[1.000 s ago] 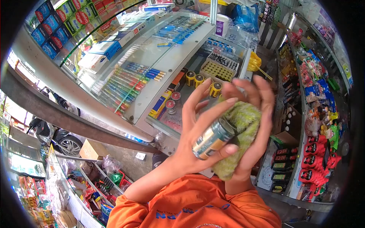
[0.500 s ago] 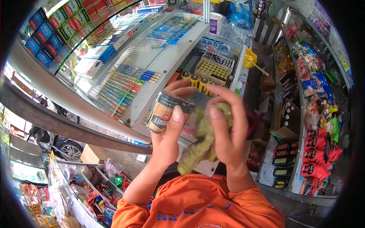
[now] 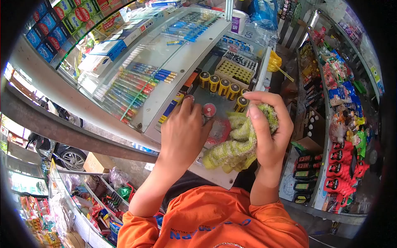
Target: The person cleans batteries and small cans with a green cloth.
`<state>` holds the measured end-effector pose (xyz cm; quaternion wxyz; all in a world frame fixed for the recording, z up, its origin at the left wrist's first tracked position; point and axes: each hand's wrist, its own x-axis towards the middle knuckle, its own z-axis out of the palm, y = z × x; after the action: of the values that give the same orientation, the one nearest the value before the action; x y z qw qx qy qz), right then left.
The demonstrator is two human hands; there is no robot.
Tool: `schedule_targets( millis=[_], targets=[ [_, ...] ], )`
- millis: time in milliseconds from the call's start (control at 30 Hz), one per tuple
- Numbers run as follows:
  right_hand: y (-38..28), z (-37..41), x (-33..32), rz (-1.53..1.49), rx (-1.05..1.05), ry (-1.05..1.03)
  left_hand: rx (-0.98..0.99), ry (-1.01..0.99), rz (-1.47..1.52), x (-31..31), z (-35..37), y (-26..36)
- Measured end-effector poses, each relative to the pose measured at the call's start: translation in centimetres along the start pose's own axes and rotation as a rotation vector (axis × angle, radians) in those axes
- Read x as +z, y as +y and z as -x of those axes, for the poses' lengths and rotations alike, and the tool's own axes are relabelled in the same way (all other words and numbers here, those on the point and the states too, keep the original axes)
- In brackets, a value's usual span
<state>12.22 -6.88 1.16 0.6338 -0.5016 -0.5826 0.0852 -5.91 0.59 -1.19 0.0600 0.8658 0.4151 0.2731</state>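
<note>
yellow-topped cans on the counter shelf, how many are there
6 yellow-topped cans: five in a row on the shelf, one nearer, by the right hand gripping the green cloth. Hands may hide more.

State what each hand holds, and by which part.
Right hand holds the green cloth by its upper end, bunched in the fingers; the rest hangs. Left hand lies over small cans; a grip cannot be told.

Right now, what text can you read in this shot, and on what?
No text reads clearly.
Orange shirt: blue print, upside down, illegible.
Stacked boxes: red oval logos, too small.
Yellow-capped cans: labels too small.
White tub: purple label, blurred.
Green cloth in the right hand: no print.
</note>
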Motion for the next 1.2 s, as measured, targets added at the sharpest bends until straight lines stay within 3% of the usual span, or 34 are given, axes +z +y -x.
schedule_targets(
  millis=[33,433,633,867,1000,1033,1133,1200],
  targets=[
    [0.1,0.1,0.1,-0.011,-0.005,-0.004,0.034,0.020,-0.140,0.5,0.0,-0.3],
    [1.0,0.7,0.1,-0.046,0.045,-0.049,0.023,-0.026,-0.343,1.4,-1.4,-0.4],
    [1.8,0.9,-0.2,-0.085,-0.014,-0.057,-0.075,-0.015,-0.314,1.0,-1.9,0.0],
    [1.6,1.6,-1.7,0.042,-0.013,0.027,0.034,0.058,-0.247,0.5,-1.6,-0.1],
    [4.3,2.2,-5.4,0.105,0.391,0.137,0.097,0.128,-0.044,-0.8,-0.9,0.6],
    [5.0,2.7,-5.4,0.114,0.395,0.141,0.123,0.135,0.017,-0.8,-0.6,0.8],
    [6.2,3.8,-4.5,0.023,0.563,-0.148,0.193,0.175,0.135,-0.5,-0.1,1.5],
    [6.9,4.8,-2.4,-0.117,0.580,-0.090,0.190,0.170,0.187,-0.8,0.0,1.7]
  ],
)
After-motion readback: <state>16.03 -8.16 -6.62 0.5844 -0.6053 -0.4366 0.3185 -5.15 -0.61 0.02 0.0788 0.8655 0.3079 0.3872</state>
